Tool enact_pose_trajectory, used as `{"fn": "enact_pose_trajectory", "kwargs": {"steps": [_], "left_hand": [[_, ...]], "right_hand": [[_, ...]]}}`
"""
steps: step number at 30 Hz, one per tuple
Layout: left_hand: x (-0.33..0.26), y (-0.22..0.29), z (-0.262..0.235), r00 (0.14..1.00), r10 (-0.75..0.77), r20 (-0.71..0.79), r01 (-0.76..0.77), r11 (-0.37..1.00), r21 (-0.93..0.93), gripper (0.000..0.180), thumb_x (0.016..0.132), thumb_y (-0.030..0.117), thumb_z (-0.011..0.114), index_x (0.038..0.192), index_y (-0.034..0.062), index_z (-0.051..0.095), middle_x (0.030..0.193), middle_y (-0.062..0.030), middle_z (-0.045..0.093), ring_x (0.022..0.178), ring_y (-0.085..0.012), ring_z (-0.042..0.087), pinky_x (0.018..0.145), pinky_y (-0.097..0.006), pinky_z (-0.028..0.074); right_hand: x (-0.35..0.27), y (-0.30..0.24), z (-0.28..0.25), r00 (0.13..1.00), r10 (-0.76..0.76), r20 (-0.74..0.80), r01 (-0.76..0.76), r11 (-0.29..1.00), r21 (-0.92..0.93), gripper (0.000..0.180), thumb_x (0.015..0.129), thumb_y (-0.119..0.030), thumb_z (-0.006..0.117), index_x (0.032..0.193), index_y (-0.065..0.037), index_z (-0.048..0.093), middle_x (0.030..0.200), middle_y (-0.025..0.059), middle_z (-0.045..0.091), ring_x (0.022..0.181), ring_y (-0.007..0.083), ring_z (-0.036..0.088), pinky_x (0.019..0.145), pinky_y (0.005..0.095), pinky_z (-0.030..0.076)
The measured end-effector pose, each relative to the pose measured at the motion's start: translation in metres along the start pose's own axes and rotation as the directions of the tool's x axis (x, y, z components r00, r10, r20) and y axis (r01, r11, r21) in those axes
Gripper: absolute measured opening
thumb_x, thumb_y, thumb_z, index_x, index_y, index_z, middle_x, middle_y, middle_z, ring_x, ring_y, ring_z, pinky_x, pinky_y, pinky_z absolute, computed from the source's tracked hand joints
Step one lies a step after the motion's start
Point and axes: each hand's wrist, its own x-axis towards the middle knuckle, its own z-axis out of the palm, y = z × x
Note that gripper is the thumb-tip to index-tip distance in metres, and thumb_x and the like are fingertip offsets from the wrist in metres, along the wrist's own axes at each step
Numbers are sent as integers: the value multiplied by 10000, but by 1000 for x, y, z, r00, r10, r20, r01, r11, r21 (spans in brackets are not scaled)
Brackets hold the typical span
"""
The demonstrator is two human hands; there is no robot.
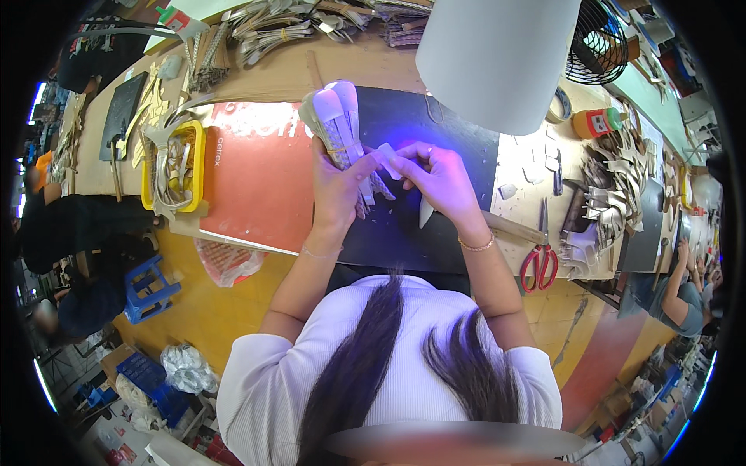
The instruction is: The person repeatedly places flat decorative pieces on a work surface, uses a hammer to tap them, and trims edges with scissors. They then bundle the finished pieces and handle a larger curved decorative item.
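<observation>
My left hand (334, 186) is closed round a bundle of strap-like shoe-upper pieces (338, 120), pale and rounded at the top, patterned lower down and tied with a thin band. Between the fingertips of my right hand (443, 179) is a small whitish translucent piece (388, 161), close against the bundle and my left thumb. Both hands are over a black mat (381, 252), under a violet-blue glow. Below my right hand a pointed pale tip shows on the mat. A wooden handle (513, 227) pokes out beside my right wrist.
A large white lamp shade (497, 62) hangs ahead on the right. Red-handled scissors (540, 264), a glue bottle (597, 123) and piles of cut pieces (618, 186) are at right. Leftward are a red board (256, 186) and a yellow basket (200, 167); more bundles (272, 31) line the back.
</observation>
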Motion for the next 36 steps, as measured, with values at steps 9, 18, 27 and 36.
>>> {"fn": "enact_pose_trajectory", "kwargs": {"steps": [9,18,27,36], "left_hand": [[15,22,-11,989,-149,-20,147,984,-96,498,808,-39,701,1199,57,407,885,-69,591,741,-169,644,650,-284,556],[1,10,-2,981,-142,135,163,974,-158,341,903,73,652,1184,59,458,986,-123,620,818,-199,660,701,-337,567],[7,0,-5,945,-263,197,306,922,-236,372,1019,284,469,1320,80,388,1052,-131,613,978,-230,630,850,-395,536],[-10,9,-9,920,-201,337,289,928,-235,730,881,43,686,1466,102,254,1245,-126,527,1150,-249,568,1000,-414,467]], "right_hand": [[-5,3,-7,963,52,-263,32,951,308,219,880,-186,723,947,15,667,749,22,653,644,78,608,635,235,519],[0,-2,-4,959,-67,-276,155,937,312,154,931,-113,655,1008,17,682,872,40,693,708,72,611,674,218,511],[-16,-6,0,995,-81,-56,90,978,187,128,896,-94,699,980,-2,670,823,-3,654,717,31,552,646,188,452],[-6,-15,8,997,-4,-71,1,999,-42,282,827,-204,786,941,-50,578,756,-28,552,707,33,503,622,214,438]]}}
